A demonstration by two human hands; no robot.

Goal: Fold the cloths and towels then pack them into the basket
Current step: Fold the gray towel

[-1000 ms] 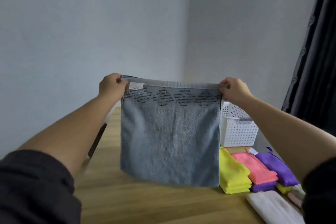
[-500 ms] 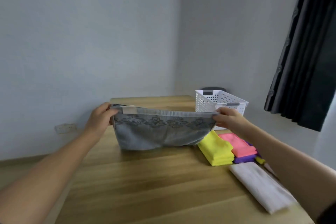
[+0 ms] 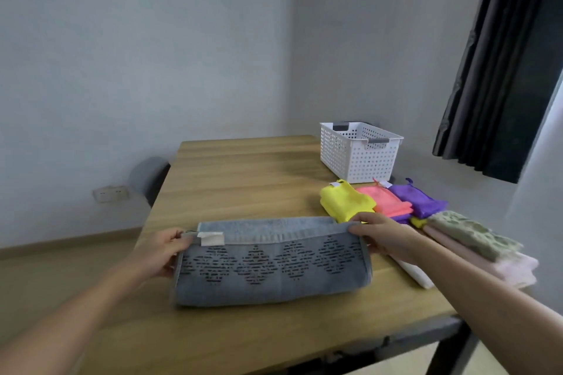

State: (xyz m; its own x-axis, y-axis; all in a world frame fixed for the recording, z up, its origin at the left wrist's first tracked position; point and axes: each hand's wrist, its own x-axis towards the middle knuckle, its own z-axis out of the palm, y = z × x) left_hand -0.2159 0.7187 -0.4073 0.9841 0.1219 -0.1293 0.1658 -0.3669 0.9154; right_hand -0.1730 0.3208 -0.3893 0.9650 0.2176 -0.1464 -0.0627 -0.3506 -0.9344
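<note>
A grey-blue towel [image 3: 271,265] with dark diamond patterns lies on the wooden table [image 3: 243,179], its patterned edge doubled over toward me. My left hand [image 3: 163,251] pinches the towel's left corner beside a white label. My right hand [image 3: 380,234] pinches the right corner. The white perforated basket [image 3: 359,151] stands at the table's far right; I see nothing inside it from here.
Folded yellow [image 3: 347,201], pink [image 3: 387,202] and purple [image 3: 417,199] cloths lie in a row in front of the basket. A stack of green [image 3: 475,234], pale pink and white towels sits at the right table edge. A dark curtain [image 3: 502,70] hangs right.
The towel, held up in the air one second ago, has come down onto the table and its top edge is folded over. Both hands lowered with it.
</note>
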